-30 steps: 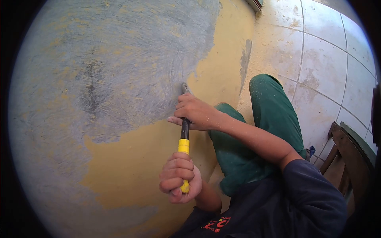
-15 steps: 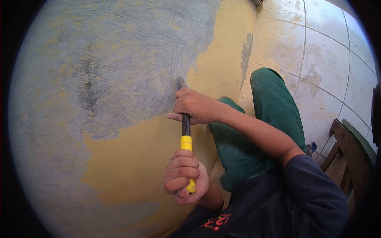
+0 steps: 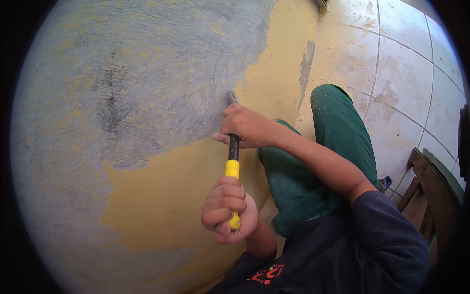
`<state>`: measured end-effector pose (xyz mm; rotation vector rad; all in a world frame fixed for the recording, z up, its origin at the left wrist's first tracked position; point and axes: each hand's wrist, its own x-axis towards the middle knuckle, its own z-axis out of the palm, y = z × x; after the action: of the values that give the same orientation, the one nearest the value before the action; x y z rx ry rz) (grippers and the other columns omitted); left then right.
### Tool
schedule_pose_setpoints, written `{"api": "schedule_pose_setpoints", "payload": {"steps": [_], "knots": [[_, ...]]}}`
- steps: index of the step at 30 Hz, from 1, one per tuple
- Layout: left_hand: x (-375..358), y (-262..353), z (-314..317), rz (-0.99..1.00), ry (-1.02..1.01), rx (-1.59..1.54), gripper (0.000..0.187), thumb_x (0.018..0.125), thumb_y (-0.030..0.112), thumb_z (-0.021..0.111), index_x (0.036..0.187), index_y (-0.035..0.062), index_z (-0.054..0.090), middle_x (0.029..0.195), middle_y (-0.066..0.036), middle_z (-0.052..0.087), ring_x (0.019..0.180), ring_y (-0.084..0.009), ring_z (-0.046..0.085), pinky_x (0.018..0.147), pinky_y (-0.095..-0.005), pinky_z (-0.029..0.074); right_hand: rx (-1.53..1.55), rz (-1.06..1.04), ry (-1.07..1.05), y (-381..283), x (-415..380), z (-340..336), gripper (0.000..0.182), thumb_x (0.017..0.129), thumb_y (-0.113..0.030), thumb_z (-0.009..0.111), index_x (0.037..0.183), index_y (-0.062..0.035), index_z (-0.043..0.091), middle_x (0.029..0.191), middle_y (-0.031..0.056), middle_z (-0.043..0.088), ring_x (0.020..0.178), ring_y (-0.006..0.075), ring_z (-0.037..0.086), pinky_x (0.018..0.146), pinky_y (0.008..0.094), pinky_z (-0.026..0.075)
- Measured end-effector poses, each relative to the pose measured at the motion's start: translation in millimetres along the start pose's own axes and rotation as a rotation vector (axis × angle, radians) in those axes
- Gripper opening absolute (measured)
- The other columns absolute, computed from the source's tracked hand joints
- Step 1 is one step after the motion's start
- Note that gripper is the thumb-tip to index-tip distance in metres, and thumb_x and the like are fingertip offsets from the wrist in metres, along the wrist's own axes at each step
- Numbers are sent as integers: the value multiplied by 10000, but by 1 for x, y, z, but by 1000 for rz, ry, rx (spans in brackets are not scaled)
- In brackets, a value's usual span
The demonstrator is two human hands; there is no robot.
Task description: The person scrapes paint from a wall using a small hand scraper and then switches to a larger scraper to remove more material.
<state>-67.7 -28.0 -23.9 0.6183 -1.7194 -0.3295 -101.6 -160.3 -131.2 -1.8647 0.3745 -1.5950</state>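
A scraper [image 3: 232, 168] with a black and yellow handle lies against the painted wall [image 3: 181, 176]. Its grey metal head touches the border between the scraped grey patch [image 3: 161, 73] and the yellow paint. My right hand [image 3: 247, 127] is closed round the upper shaft, close to the head, and hides part of it. Lower down, my left hand [image 3: 227, 210] wraps its fingers round the yellow grip, whose rounded end shows below them. Fine dust specks my right forearm.
My bent knee in green trousers [image 3: 342, 132] stands close to the wall, right of my hands. White floor tiles [image 3: 401, 83] carry yellowish dust along the wall's foot. A dark wooden frame [image 3: 433, 181] stands at the right.
Both hands and the scraper have shifted slightly upward in view, the head also a little to the right, nearer the yellow paint. The grip on the tool looks the same.
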Motion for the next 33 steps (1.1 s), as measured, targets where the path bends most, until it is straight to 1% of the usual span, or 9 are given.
{"api": "schedule_pose_setpoints", "payload": {"steps": [3,7,10,15,17,21,27,31,33], "knots": [[-1,-16,-7,-97,21,-47,196,819,231,389,697,92,322,413,-28,296,395,-126,238,478,-351,269,-56,44,-30,7,-2,-3,442,941,-287,595,559,-78,520,586,78,529,694,268,484,800,387,395],[0,-11,6,-56,-7,-68,199,818,230,389,698,92,312,418,-27,294,403,-128,232,486,-349,258,-13,-11,5,3,-2,-4,443,938,-274,595,553,-71,511,573,85,522,684,281,482,784,394,393],[0,-8,8,4,-8,-19,208,824,199,407,685,53,357,411,-49,326,362,-164,304,421,-341,292,-25,-16,3,10,-3,-8,450,939,-276,595,552,-65,505,573,83,520,675,285,476,776,396,392],[5,-17,9,-23,-3,-62,217,840,201,400,689,51,358,406,-48,330,362,-166,321,427,-339,301,-47,82,-58,10,-2,-17,439,925,-280,613,554,-68,512,578,92,526,661,294,472,761,399,395],[3,-15,14,0,-15,-53,210,835,197,401,691,50,360,407,-48,333,362,-167,321,428,-340,301,34,-11,18,1,-1,-10,448,925,-283,613,549,-63,511,579,98,529,652,298,467,757,398,393],[2,-13,14,-37,14,-10,201,832,211,389,698,70,336,411,-43,313,384,-146,274,461,-350,289,5,60,-107,15,-3,-17,463,933,-295,601,545,-58,513,583,95,536,668,300,488,774,403,400],[2,-3,13,-35,-4,-47,181,821,230,377,718,100,306,415,-29,259,420,-129,214,528,-359,287,41,0,-62,1,3,-12,454,936,-306,595,556,-61,546,576,99,537,685,297,509,786,411,406],[6,-24,1,-155,56,-103,183,821,238,381,726,105,298,418,-31,247,436,-126,201,534,-365,302,-71,138,-166,19,2,-20,442,935,-299,591,555,-78,547,576,88,541,704,287,520,806,413,412],[6,-17,7,-113,77,-108,184,821,240,382,729,103,300,420,-31,247,439,-126,201,536,-366,298,-59,93,-134,13,4,-19,443,934,-297,592,553,-77,543,575,87,541,707,287,521,805,414,411]]}}
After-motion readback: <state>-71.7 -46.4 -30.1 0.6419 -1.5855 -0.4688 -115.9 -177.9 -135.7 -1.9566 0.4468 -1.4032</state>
